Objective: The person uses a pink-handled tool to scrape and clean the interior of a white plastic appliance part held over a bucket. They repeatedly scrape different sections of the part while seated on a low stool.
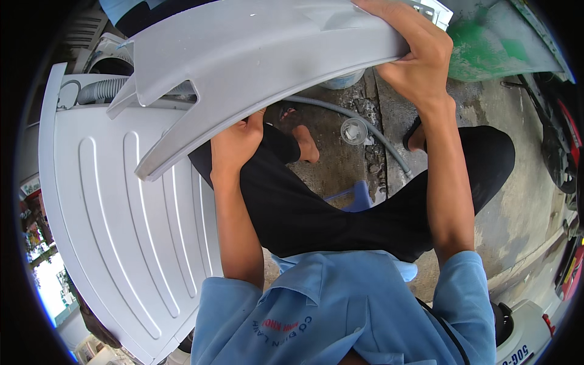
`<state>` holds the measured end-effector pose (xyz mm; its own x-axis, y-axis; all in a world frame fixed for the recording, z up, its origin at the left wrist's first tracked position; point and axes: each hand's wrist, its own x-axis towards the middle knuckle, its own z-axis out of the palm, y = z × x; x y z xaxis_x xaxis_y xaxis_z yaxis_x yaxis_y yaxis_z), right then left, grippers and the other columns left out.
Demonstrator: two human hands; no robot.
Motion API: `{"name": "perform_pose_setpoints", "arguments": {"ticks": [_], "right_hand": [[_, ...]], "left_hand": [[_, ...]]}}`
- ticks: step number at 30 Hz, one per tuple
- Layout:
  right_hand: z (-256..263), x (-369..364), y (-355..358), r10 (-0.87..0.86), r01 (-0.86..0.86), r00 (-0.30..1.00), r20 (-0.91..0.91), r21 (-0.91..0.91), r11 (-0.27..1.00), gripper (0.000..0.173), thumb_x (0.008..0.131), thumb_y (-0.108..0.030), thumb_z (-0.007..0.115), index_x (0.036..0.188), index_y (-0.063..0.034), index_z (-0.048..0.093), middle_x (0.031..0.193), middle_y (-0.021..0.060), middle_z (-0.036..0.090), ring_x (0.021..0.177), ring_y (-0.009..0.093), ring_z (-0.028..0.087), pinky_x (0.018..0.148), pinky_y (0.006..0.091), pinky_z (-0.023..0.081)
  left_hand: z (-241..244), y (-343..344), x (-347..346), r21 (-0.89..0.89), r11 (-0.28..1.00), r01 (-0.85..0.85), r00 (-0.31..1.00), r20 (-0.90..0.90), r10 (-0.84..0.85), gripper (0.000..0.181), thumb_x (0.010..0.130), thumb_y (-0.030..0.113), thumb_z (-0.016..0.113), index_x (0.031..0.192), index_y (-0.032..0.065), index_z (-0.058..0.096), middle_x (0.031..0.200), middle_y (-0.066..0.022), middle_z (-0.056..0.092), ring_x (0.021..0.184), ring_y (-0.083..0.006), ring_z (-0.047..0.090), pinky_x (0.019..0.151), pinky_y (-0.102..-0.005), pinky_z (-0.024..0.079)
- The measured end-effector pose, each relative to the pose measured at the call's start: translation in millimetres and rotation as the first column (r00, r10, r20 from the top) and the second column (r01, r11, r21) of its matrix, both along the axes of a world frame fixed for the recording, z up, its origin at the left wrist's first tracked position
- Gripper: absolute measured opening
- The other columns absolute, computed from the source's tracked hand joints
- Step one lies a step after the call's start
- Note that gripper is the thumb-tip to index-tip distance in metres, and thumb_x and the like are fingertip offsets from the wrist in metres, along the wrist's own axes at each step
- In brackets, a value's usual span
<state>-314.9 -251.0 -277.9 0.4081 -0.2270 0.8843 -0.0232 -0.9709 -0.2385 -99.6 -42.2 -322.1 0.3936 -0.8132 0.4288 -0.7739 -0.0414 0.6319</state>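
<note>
A long white plastic appliance panel [255, 64] hangs tilted across the top of the view, with a cut-out and a pointed tab at its left end. My right hand [417, 68] grips its right end, thumb below and fingers over the far side. Under the panel's lower edge, my left hand [242, 141] supports it; most of its fingers are hidden behind the plastic. The panel's left end overlaps a white metal cabinet [123, 219] with long pressed ribs, which stands at my left.
A grey corrugated hose [102, 90] lies along the cabinet's far edge. On the concrete floor are another grey hose [385, 139], a clear cup [353, 131] and a blue plastic piece [358, 196]. Another person's foot [306, 143] is near the cabinet. Motorbikes [561, 137] stand at right.
</note>
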Motion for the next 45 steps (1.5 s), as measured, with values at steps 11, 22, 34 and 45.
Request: {"name": "perform_pose_setpoints", "arguments": {"ticks": [11,22,34,45], "right_hand": [[2.8,-10.0,2.9,-0.046,0.051,0.998,-0.045,0.114,0.992,0.053,0.060,-0.003,0.078,0.113,-0.0007,0.073,0.101,0.0173,0.075,0.091,0.031,0.075,0.080,0.0353,0.057],[9.8,-4.7,-4.0,-0.075,0.071,0.996,0.050,0.078,0.994,0.044,0.064,-0.004,0.078,0.108,0.0014,0.074,0.097,0.0168,0.076,0.088,0.028,0.076,0.079,0.0322,0.056],[-6.3,-1.4,-19.9,-0.023,-0.128,0.962,0.273,0.522,0.843,0.033,0.082,-0.009,0.087,0.108,0.0026,0.071,0.093,0.0003,0.070,0.086,0.007,0.059,0.077,0.0240,0.048],[16.7,-3.4,-0.2,-0.149,0.149,0.989,-0.022,0.297,0.943,0.034,0.070,-0.002,0.070,0.104,0.0022,0.072,0.092,0.0158,0.075,0.085,0.026,0.075,0.077,0.0313,0.054]], "left_hand": [[-3.5,-0.8,-9.1,-0.032,0.999,0.043,0.995,-0.089,-0.045,0.033,0.094,0.000,0.070,0.126,0.0078,0.073,0.098,-0.0049,0.074,0.076,-0.0043,0.058,0.063,-0.0207,0.046],[-21.4,6.0,-57.2,0.058,0.998,0.035,0.982,-0.188,-0.024,0.030,0.092,0.000,0.070,0.121,0.0058,0.073,0.096,-0.0097,0.074,0.078,-0.0131,0.068,0.066,-0.0267,0.053],[14.5,-14.2,-57.1,-0.020,0.999,0.048,0.981,-0.190,-0.051,0.032,0.094,-0.003,0.069,0.126,0.0014,0.071,0.106,-0.0114,0.076,0.085,-0.0098,0.070,0.072,-0.0229,0.055],[36.6,-15.6,-69.8,0.002,0.999,0.042,0.991,-0.125,-0.042,0.029,0.093,-0.002,0.065,0.119,0.0048,0.073,0.093,-0.0138,0.073,0.061,-0.0204,0.069,0.059,-0.0303,0.052]]}}
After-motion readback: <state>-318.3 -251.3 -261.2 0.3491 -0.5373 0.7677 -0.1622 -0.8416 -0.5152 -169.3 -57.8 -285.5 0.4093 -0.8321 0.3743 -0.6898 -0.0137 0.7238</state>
